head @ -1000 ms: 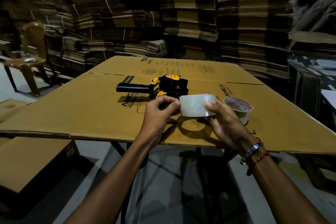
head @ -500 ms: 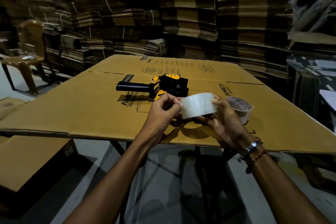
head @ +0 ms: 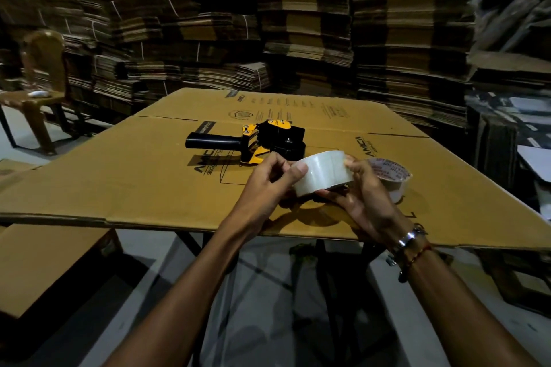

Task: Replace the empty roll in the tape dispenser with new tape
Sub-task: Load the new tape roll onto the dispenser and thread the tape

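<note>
Hands up front in the head view, both on the new tape roll (head: 323, 173), holding it just above the near edge of the cardboard sheet (head: 119, 182). Left hand (head: 268, 180) pinches the roll's left side, thumb pressed flat on the outer wrap and fingers curled behind. Right hand (head: 362, 197) cradles it from below and the right, fingers wrapped round the far rim. Roll is tipped, its open face turned up and away. Whether a loose end of tape is lifted under that thumb is hard to say, the clear film blurs there. Just behind the roll lies the tape dispenser (head: 262, 140) on its side, black handle pointing left, yellow frame in the middle. Empty roll (head: 390, 177) sits on the sheet right beside the right hand. Bracelet (head: 410, 243) on the right wrist. Chair (head: 41, 89) far left, cardboard stacks (head: 304, 24) behind.
</note>
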{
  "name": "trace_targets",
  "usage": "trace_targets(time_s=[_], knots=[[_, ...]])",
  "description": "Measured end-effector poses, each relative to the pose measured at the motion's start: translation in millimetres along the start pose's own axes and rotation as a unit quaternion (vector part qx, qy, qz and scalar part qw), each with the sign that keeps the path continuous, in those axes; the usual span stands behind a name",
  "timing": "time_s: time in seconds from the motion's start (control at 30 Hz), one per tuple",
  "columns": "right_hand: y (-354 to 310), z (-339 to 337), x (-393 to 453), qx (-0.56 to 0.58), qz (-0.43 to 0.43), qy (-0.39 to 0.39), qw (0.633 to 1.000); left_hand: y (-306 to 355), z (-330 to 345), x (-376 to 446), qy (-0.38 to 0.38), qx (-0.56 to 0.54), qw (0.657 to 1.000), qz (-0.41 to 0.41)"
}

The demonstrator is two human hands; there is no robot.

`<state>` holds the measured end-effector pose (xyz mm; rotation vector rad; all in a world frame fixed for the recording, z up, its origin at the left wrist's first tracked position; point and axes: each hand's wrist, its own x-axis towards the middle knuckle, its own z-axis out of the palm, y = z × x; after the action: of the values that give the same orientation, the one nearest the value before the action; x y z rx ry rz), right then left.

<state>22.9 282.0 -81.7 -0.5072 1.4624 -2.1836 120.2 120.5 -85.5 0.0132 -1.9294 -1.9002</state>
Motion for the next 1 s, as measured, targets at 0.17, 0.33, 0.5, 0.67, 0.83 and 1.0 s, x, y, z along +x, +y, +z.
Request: trace_targets(time_s=[0.17,0.33,0.5,0.67,0.83,1.0], knots=[[-6,0,0,0.038,0.024,-0.001,0.999,3,-3,-1,-0.006,-0.05,0.999,-0.012],[-10,4,7,-0.005,0.047,0.006,0.999,1,-3,-3,-0.114,-0.018,0.992,-0.043],[3,6,7,-0.3,-0.237,0.139,0.913,-1,-4,-2,-0.057,-0.004,0.998,-0.016],[18,16,-12,-0.437,-0.402,0.131,0.794,-4,-2,0,-0.016,0.034,0.999,0.015],[23,19,-12,-0.501,-0.414,0.139,0.748,-10,-1,4,-0.013,0.108,0.993,0.055],[18,25,-12,-0.521,-0.423,0.131,0.729,-12,-1,4,-0.016,0.123,0.991,0.052]])
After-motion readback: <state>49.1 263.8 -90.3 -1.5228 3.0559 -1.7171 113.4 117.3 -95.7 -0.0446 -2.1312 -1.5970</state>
